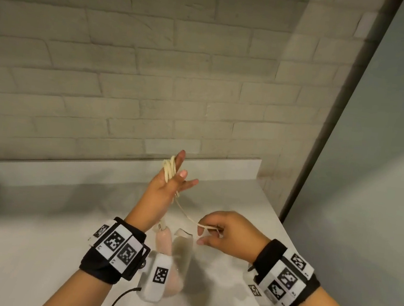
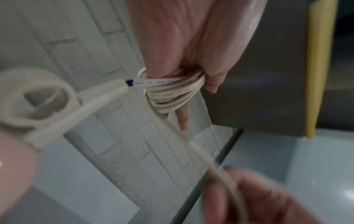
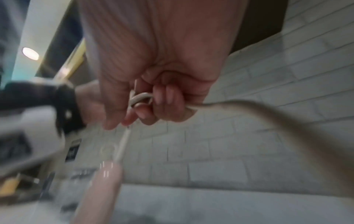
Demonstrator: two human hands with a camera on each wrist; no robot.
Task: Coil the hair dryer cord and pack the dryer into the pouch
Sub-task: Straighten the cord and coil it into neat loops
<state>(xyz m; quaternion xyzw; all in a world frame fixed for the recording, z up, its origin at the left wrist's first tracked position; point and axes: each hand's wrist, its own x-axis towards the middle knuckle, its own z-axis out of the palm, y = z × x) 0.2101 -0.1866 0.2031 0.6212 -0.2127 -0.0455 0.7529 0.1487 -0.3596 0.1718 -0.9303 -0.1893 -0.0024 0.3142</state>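
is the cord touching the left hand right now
Touching. The left wrist view shows the cord wound in several loops tight around the left hand; the head view shows the same loops on its fingers.

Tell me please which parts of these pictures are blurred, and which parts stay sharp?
Head view: brick wall sharp, the pink hair dryer on the counter smeared. Left wrist view: the cord coiled around the left hand is sharp; the right hand in the foreground is blurred. Right wrist view: the right hand's fingers fairly clear, the trailing cord smeared.
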